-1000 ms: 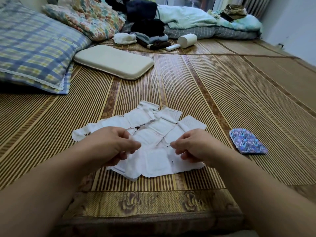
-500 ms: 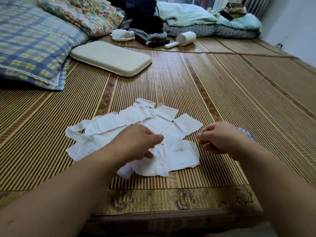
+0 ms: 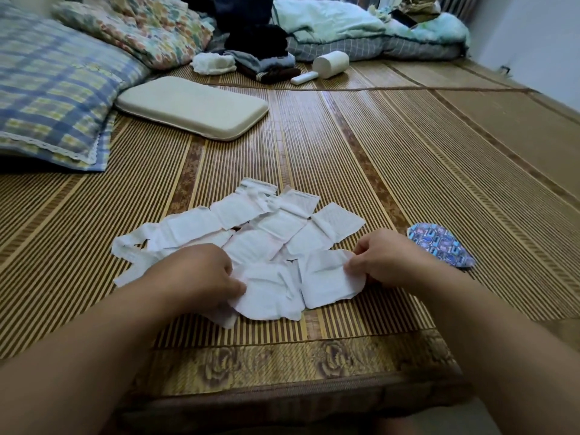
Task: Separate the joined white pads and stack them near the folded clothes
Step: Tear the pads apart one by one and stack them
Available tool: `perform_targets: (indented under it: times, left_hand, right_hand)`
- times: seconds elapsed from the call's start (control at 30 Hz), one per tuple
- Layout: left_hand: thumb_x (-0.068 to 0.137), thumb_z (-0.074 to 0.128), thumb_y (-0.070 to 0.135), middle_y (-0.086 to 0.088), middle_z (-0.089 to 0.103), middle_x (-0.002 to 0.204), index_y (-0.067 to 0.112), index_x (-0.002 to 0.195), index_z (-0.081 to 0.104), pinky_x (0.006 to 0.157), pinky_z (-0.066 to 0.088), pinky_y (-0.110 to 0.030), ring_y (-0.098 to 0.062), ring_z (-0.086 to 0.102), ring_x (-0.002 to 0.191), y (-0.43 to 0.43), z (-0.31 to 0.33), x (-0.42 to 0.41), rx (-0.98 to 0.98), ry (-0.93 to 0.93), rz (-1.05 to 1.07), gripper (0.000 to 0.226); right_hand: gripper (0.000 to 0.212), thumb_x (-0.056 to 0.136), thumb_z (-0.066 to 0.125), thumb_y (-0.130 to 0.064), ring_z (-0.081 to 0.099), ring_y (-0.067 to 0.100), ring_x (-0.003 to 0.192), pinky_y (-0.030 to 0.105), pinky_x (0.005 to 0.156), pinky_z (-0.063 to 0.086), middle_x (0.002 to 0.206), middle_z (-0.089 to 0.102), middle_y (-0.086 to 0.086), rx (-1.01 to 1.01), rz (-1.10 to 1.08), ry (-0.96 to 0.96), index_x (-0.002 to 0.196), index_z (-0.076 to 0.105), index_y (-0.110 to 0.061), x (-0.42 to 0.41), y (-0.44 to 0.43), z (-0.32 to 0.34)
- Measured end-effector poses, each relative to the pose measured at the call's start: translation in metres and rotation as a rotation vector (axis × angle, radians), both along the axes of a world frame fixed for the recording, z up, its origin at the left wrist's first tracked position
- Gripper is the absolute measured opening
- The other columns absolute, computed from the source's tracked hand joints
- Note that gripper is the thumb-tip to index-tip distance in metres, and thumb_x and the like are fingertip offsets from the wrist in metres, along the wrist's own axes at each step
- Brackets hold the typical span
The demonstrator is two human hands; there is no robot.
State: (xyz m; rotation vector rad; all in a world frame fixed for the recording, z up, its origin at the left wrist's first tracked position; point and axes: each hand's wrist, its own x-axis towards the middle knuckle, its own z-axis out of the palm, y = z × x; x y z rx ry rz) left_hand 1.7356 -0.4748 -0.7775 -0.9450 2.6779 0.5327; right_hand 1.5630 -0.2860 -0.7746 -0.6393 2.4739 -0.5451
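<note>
A heap of joined white pads (image 3: 251, 227) lies spread on the bamboo mat (image 3: 408, 171) in front of me. My left hand (image 3: 201, 271) pinches the left edge of a front pad (image 3: 270, 293). My right hand (image 3: 389, 259) grips the right edge of the neighbouring front pad (image 3: 326, 277). A narrow gap shows between these two front pads. The folded clothes (image 3: 263, 62) sit far back on the mat, dark and grey, well away from both hands.
A cream flat cushion (image 3: 191, 106) lies at the back left beside a blue plaid pillow (image 3: 53, 89). A patterned blue pouch (image 3: 439, 243) rests right of my right hand. A white roll (image 3: 331, 64), a white remote (image 3: 304, 77) and bedding (image 3: 361, 29) sit at the back.
My right hand came back left from beside the heap and took the front right pad's edge. My left hand shifted lower onto the front pad.
</note>
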Motion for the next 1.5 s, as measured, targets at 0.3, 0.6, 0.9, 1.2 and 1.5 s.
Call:
perform_targets:
  times: [0.3,0.6,0.9,1.2,1.5]
  left_hand:
    - [0.087,0.062,0.026,0.003,0.064,0.050,0.012,0.071,0.060,0.046,0.043,-0.023,-0.009,0.062,0.049,0.012,0.021,0.002,0.791,0.545,0.295,0.020]
    - [0.088,0.057,0.032,-0.007,0.075,0.080,0.018,0.073,0.068,0.063,0.055,-0.030,-0.021,0.071,0.082,0.034,0.017,-0.009,0.869,0.716,0.244,0.024]
    - [0.090,0.050,0.039,-0.003,0.074,0.079,0.020,0.084,0.074,0.076,0.056,-0.040,-0.019,0.070,0.079,0.034,0.016,-0.011,0.865,0.767,0.190,0.031]
    - [0.080,0.059,0.043,0.019,0.070,0.078,0.038,0.089,0.070,0.063,0.045,-0.020,0.008,0.062,0.074,0.033,0.005,-0.012,0.479,0.640,0.050,0.015]
    - [0.076,0.061,0.051,0.018,0.052,0.096,0.036,0.101,0.068,0.073,0.036,-0.025,-0.002,0.048,0.086,0.030,-0.008,-0.009,0.064,0.519,-0.052,0.030]
  right_hand:
    - [0.005,0.078,0.070,-0.012,0.066,0.009,0.051,0.018,0.046,0.049,0.072,0.070,0.005,-0.446,-0.089,-0.170,0.077,0.066,-0.010,0.019,-0.009,0.031]
    - [0.015,0.082,0.068,-0.032,0.070,0.014,0.071,0.042,0.070,0.057,0.073,0.074,-0.001,-0.591,0.092,-0.170,0.075,0.071,-0.019,0.063,-0.036,0.033]
    - [0.026,0.075,0.076,-0.014,0.070,0.007,0.082,0.031,0.074,0.059,0.088,0.073,-0.004,-0.609,0.220,-0.088,0.094,0.067,-0.030,0.066,-0.034,0.024]
    - [0.020,0.086,0.055,-0.003,0.065,0.025,0.078,0.032,0.046,0.053,0.089,0.068,0.006,-0.720,-0.346,-0.123,0.081,0.069,-0.017,-0.035,0.022,0.034]
    - [0.032,0.087,0.061,-0.013,0.059,0.026,0.087,0.037,0.060,0.053,0.107,0.059,0.008,-0.280,-0.388,0.180,0.117,0.061,-0.023,-0.097,0.084,0.005]
